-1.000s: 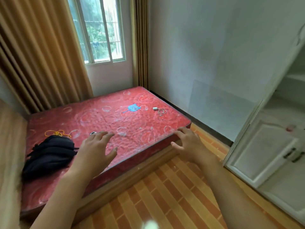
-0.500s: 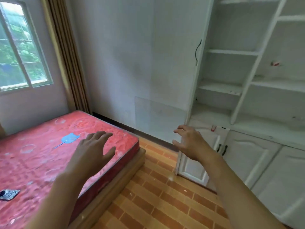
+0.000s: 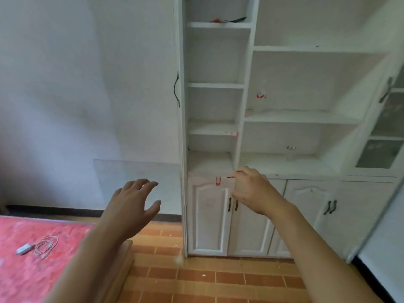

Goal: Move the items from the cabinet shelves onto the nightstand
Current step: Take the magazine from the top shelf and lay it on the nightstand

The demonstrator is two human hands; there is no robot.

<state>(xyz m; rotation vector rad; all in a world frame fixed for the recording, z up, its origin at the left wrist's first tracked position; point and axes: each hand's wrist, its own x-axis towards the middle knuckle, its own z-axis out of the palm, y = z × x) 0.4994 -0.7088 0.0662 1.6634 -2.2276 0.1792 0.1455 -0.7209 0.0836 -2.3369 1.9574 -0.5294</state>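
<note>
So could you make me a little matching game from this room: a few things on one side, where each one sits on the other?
Things:
1. charger with cable
2. dark item with red bits
3. small red and white item
4. left hand

Places:
A. top narrow shelf
B. wide middle shelf of the cabinet
C. on the red mattress
D. in the air, in front of the wall

Pairs: 1-C, 2-A, 3-B, 4-D

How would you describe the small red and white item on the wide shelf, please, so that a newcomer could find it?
Start at the white cabinet. In its wide right-hand column, look at the middle open shelf. The small red and white item stands at that shelf's far left, the only thing there.
</note>
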